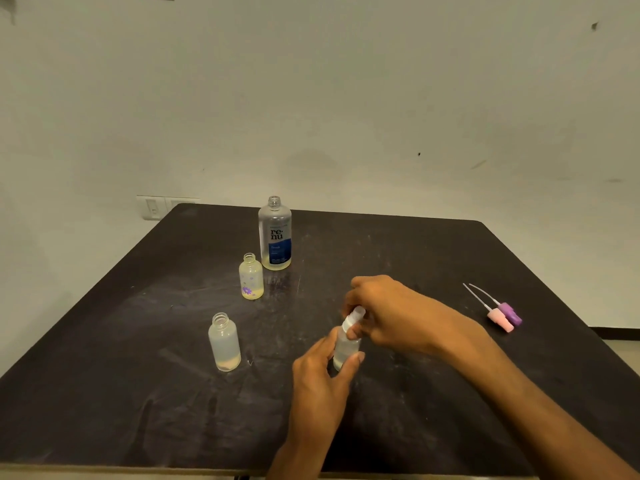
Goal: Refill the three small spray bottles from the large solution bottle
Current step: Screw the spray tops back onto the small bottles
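Fingers of the left hand (322,372) wrap the light, slick small spray bottle (346,348) just above the tabletop (415,258), body steadied, while the right hand (384,306) pinches its white spray cap (356,315).

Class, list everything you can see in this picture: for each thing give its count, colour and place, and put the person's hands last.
large solution bottle: 1, clear with blue label, uncapped, far centre of table
flowered spray bottle: 1, yellowish, uncapped, before the large bottle
plain spray bottle: 1, frosted, uncapped, left of hands
held spray bottle: 1, frosted, white sprayer top, between hands
sprayer tops: 2, pink and purple, lying right
table: 1, dark
wall switch: 1, white, behind table
left hand: grips bottle body
right hand: fingers on sprayer top
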